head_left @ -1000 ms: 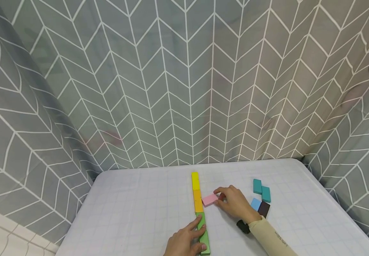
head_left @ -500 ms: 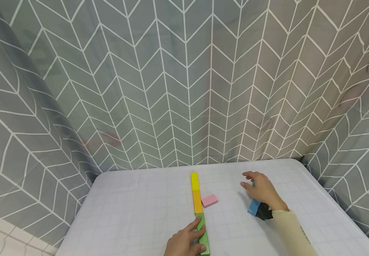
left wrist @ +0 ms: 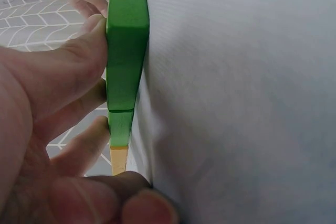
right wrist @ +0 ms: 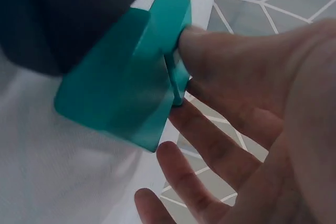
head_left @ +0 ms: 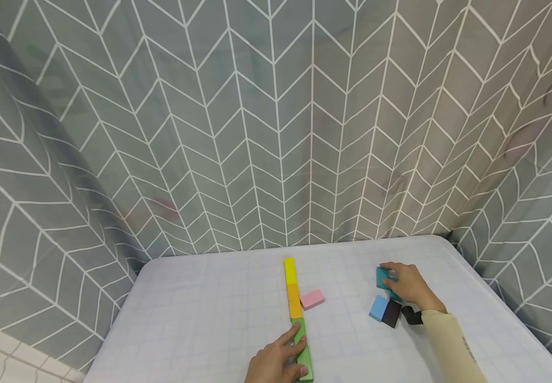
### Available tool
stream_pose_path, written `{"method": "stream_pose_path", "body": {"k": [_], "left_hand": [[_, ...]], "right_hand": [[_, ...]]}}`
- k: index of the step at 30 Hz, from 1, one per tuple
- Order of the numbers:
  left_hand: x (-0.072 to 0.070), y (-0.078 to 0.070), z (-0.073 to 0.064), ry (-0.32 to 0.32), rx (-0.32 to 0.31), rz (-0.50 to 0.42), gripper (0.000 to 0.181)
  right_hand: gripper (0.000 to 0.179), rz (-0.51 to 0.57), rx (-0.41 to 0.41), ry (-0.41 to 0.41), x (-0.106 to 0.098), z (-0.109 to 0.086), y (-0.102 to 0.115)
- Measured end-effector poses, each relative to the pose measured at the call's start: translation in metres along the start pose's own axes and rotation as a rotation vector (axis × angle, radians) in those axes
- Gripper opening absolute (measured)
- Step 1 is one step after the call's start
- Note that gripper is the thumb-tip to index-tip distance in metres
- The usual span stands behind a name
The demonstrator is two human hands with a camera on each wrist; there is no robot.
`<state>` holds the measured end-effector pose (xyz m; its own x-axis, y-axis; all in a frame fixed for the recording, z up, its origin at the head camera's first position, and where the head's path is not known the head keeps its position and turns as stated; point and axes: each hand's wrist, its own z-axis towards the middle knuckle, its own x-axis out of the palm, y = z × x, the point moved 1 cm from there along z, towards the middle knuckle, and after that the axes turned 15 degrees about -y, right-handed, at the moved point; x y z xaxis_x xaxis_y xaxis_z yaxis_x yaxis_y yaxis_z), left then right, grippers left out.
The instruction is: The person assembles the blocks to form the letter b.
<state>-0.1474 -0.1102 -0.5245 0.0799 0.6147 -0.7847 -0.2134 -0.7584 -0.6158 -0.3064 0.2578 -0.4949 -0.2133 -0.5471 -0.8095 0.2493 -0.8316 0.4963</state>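
Observation:
My left hand (head_left: 276, 360) lies with its fingertips on top of two green blocks (head_left: 307, 360), which stand end to end at the near end of a straight row. In the left wrist view the thumb and fingers touch the upper face of the green blocks (left wrist: 126, 51). Beyond them the row carries on with an orange block (head_left: 294, 302) and a yellow stretch (head_left: 290, 271). At the right, my right hand (head_left: 411, 284) pinches the farther teal block (head_left: 381, 279) between thumb and index finger. A second teal block (right wrist: 110, 82) sits against it, partly covered by the hand in the head view.
A pink block (head_left: 312, 299) lies slanted beside the orange one. Light blue (head_left: 378, 307) and dark brown (head_left: 392, 314) blocks lie side by side, nearer than the teal pair. A black wrist camera (head_left: 412, 316) hangs under the right wrist. Patterned grey curtains (head_left: 256, 133) surround the white table (head_left: 199, 319).
My right hand has let go of the pink block, moved right and come down onto the farther teal block. The pink block stays beside the row. The left hand has not moved.

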Motion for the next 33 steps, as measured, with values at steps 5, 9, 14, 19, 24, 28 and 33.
{"method": "stream_pose_path", "body": {"k": [5, 9, 14, 19, 24, 28, 33], "left_hand": [[0.000, 0.000, 0.000, -0.001, 0.001, 0.008, 0.058], [0.001, 0.002, 0.000, 0.003, -0.008, -0.001, 0.058], [0.003, 0.002, -0.001, 0.016, -0.019, -0.026, 0.058], [0.003, 0.002, -0.001, 0.034, -0.029, -0.016, 0.057], [0.002, 0.001, 0.000, 0.036, -0.032, -0.010, 0.057], [0.002, 0.001, 0.001, 0.032, -0.032, -0.008, 0.058], [0.002, 0.000, 0.002, 0.029, -0.033, -0.008, 0.060]], "right_hand": [[0.048, -0.012, 0.017, -0.026, 0.007, -0.001, 0.002], [0.055, -0.084, 0.054, -0.036, 0.012, -0.001, 0.009], [0.056, -0.117, 0.045, 0.017, 0.018, -0.002, 0.025], [0.050, -0.079, 0.007, 0.132, 0.015, -0.006, 0.048], [0.032, -0.043, -0.063, 0.174, 0.018, -0.011, 0.067], [0.022, -0.031, -0.118, 0.178, 0.026, -0.013, 0.074], [0.023, -0.020, -0.123, 0.181, 0.034, -0.014, 0.076]]}}
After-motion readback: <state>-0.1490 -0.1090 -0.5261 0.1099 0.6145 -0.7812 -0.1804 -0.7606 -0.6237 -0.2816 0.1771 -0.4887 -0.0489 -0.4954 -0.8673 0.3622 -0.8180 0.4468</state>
